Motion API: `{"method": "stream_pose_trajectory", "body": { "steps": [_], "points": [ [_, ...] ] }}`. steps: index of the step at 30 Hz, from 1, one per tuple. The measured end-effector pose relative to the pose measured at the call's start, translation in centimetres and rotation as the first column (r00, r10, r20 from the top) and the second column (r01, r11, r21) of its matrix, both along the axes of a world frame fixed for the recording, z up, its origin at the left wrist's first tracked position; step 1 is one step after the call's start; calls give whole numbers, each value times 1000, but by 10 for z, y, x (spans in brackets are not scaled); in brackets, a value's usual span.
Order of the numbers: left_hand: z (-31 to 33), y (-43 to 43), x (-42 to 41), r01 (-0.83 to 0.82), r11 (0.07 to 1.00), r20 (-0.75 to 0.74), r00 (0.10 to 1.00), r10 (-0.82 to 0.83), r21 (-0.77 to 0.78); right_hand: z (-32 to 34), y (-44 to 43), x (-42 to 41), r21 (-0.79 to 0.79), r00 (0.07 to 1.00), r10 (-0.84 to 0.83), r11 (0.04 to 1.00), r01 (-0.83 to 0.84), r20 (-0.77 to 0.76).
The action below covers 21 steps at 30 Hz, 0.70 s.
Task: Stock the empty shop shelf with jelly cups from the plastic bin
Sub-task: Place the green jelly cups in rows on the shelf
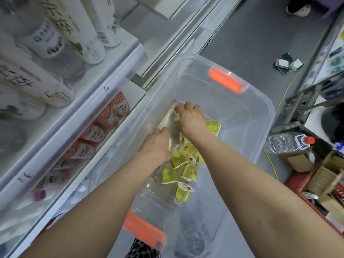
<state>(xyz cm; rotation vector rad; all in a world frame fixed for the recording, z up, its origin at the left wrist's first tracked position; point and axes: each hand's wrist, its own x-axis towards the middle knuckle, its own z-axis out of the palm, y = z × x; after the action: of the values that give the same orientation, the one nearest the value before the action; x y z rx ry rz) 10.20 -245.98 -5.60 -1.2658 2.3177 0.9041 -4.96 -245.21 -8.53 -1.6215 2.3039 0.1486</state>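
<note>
White shelves (89, 94) run along the left, from near to far. The upper level carries tall white bottles (81, 34) lying close together. The level below holds a row of red cups (93, 133) behind a clear front rail.

Just right of the shelves a clear plastic bin (242, 112) sits on the grey floor (251, 34). It has one orange handle (224, 81) on its far end and another on its near end. At the right edge brown boxes (325, 175) stand near a red crate. Farther along, a clear water bottle (286, 142) with an orange cap lies on its side, and a yellow cable (286, 90) trails across the floor.

Both bare forearms reach into the bin from the near side. The left hand (156, 144) is at the left side of the pile with its back up. Its fingers bend down out of sight, so I cannot tell whether they hold anything. The right hand (189, 118) is farther in, at the far end of the pile, its fingers curled over a cup there.

The yellow cups (186, 164) lie jumbled on the bin's bottom towards its left wall, tipped at all angles, some lids up and some on their sides.
</note>
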Motion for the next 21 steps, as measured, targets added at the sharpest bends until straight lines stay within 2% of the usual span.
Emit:
{"method": "stream_pose_trajectory", "body": {
  "steps": [3,5,11,16,21],
  "points": [
    [7,5,7,12,1000,-46,999,-12,1,3,-1,1,-13,997,71,997,-71,29],
    [13,7,11,20,1000,-76,997,-21,-18,9,2,-1,-75,997,56,996,-51,57],
    [37,19,22,-11,999,-180,984,3,-41,47,34,-8,-292,956,-121,935,201,267],
    [58,35,27,-96,993,-316,946,70,-65,90,65,-6,-364,821,-235,809,462,520],
    [85,47,32,-179,983,-435,890,140,-50,123,92,3,-390,729,-243,714,581,640]
  ]
}}
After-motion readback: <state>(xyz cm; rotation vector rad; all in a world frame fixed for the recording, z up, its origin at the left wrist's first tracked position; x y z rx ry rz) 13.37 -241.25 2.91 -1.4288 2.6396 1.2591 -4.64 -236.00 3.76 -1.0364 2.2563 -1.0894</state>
